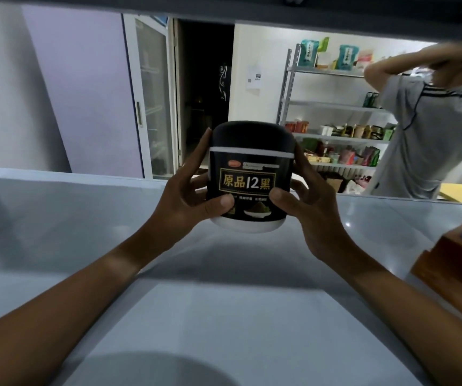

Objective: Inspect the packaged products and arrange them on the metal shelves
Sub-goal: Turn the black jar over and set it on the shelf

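Upright, black jar [250, 176] held between left hand [188, 201] and right hand [307, 207].

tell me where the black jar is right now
In the head view the black jar sits centre frame, held upright above the grey metal shelf between the left hand and right hand.

A matt black lid is seen on the jar [250, 176], above a glossy printed label and a smooth white plastic base. The metal shelf [224, 274] is finished smooth and pale — faintly reflective. Wood-coloured boxes [458, 263] look satiny.
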